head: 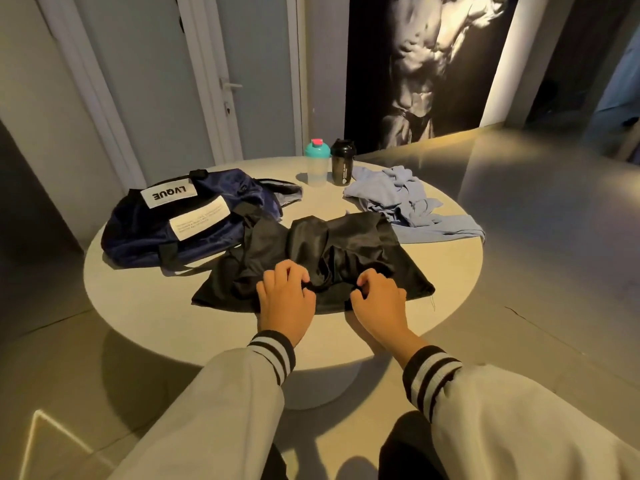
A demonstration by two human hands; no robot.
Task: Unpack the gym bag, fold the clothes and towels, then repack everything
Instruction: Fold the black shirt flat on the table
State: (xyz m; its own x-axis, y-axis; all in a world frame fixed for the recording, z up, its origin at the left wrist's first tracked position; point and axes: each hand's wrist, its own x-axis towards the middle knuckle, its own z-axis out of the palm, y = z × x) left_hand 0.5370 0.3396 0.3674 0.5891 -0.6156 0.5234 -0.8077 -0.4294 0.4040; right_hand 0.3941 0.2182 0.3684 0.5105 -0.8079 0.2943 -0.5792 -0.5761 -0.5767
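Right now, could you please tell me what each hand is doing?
Left hand: fingers curled, pinching the black garment.
Right hand: fingers curled, pinching the same black garment near its front edge.

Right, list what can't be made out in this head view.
Head view:
Contents of the gym bag: hidden by collapsed fabric.
Text on the lower label: too small, blurred.
Type of the black garment: crumpled.
Fingertips of left hand and right hand: curled into the garment.
Print on the black bottle: too small.
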